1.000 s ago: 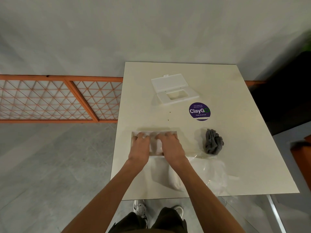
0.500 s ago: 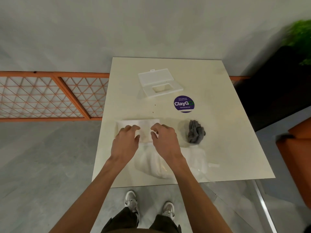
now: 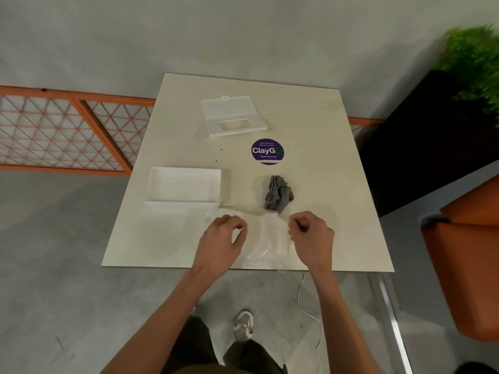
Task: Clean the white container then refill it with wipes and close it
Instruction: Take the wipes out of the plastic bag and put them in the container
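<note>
Near the front edge of the cream table (image 3: 329,179), 2 bare hands are being held low over a clear plastic pack of wipes (image 3: 267,238), with the forearms angling in from below. The left hand (image 3: 222,240) is being kept palm-down over the pack's left part, fingers curled, thumb and forefinger drawn close together. The right hand (image 3: 312,237) is being held likewise at the pack's right edge, knuckles up and fingertips tucked under. Whether the film is actually being pinched by either hand cannot be told.

Beyond the left hand, the white container (image 3: 183,187) is lying on the table's left side, open side up, its long axis running left to right, parallel to the front edge. It is a shallow rectangular tray of matte white plastic with straight walls. Its lid (image 3: 232,114) is lying well apart at the far end, also lengthwise left to right though slightly turned, with a rectangular opening and its flap folded back. Between the 2 parts and off to the right, a round purple sticker (image 3: 267,151) is lying flat on the surface. A crumpled grey cloth (image 3: 278,197), soft and bunched, is sitting just beyond the pack. The pack's film is glossy and wrinkled, and a white stack is showing through it.
</note>
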A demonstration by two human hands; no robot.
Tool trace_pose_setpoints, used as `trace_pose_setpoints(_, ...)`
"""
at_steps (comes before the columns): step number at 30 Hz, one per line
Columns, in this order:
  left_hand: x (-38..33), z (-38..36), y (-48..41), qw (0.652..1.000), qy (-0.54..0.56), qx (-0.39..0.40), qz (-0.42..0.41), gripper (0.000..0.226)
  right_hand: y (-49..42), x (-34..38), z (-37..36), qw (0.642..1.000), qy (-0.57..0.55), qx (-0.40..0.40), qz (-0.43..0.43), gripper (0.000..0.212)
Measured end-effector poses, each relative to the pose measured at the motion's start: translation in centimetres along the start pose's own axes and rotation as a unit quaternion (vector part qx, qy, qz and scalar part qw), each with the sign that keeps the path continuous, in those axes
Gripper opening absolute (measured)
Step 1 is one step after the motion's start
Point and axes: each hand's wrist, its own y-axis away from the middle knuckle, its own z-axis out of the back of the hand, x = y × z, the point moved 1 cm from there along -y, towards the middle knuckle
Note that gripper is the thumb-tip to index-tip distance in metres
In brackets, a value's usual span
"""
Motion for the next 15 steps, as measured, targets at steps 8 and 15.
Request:
trace_pose_setpoints(8, -1.2, -5.3, 0.7, 0.995, -0.074, 0.068, -0.014, 0.032, -0.2, -3.7, -3.0, 0.989, 0.036, 0.108, -0.090, 0.016)
trace_pose_setpoints(15, -0.2, -6.4, 1.6, 0.996, -0.064, 0.061, -0.031, 0.032, 1.0, -2.6, -4.4, 0.987, 0.013, 0.100, -0.128, 0.013)
